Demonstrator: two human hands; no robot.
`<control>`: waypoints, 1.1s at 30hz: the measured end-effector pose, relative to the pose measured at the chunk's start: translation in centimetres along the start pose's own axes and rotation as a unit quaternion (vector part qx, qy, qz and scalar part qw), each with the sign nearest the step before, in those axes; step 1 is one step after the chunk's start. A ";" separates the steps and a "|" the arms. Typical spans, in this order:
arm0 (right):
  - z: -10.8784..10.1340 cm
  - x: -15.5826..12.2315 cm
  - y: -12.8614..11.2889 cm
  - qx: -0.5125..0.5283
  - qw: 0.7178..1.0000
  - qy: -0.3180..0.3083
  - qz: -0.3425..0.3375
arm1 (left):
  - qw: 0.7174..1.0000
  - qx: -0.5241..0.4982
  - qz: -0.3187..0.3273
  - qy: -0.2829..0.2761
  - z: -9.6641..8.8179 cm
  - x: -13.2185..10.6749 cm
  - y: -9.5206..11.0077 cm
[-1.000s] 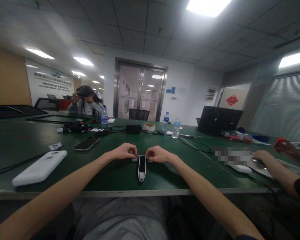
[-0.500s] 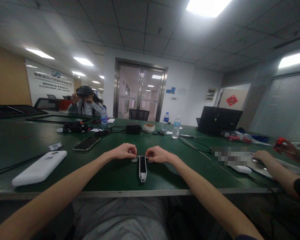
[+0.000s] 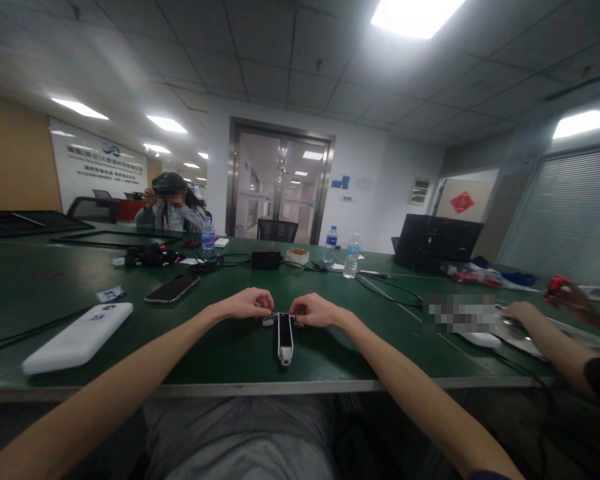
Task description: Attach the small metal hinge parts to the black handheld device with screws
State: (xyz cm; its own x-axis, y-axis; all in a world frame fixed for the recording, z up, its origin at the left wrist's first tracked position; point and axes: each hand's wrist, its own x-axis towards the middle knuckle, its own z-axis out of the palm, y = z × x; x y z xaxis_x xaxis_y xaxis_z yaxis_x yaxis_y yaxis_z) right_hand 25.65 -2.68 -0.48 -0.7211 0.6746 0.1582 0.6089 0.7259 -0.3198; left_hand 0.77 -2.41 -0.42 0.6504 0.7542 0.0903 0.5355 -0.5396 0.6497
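Note:
A slim black-and-white device [image 3: 285, 339] lies on the green table, its narrow white end pointing toward me. Small pale parts stick out on both sides of its far end. My left hand [image 3: 253, 303] pinches at the part on the left with thumb and fingertips. On the other side, my right hand [image 3: 311, 309] is closed in a like pinch at the right part. The fingers partly cover both side parts, and the exact kind of device is too small to make out.
A white case [image 3: 80, 337] and a phone [image 3: 173, 289] lie to the left. Behind my hands are a black box [image 3: 266, 258], cables and water bottles [image 3: 351, 257]. At right, a co-worker's hands [image 3: 527, 320] work beside a monitor [image 3: 437, 241]. Another person [image 3: 169, 203] sits across the table.
Both hands keep their pinch at the device's far end, with hardly any movement. The whole view has shifted very slightly.

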 end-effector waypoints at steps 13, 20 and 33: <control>-0.3 -0.1 -0.4 -0.005 1.000 -0.003 0.003 | 0.999 0.036 0.009 0.013 0.0 0.1 -0.2; 0.0 0.1 0.0 -0.012 1.000 0.004 -0.008 | 0.996 0.068 0.041 0.049 0.1 0.0 0.4; -0.3 -0.1 -0.3 -0.007 1.000 -0.005 0.001 | 0.997 0.068 0.012 0.021 0.0 0.1 0.2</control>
State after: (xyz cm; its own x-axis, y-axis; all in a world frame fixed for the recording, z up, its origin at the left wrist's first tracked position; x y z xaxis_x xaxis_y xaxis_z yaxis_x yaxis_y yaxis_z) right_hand 25.63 -2.97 -0.14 -0.7229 0.6750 0.1477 0.6150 0.7259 -0.3079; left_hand 0.95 -2.43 -0.27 0.6420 0.7541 0.1385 0.5900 -0.6012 0.5389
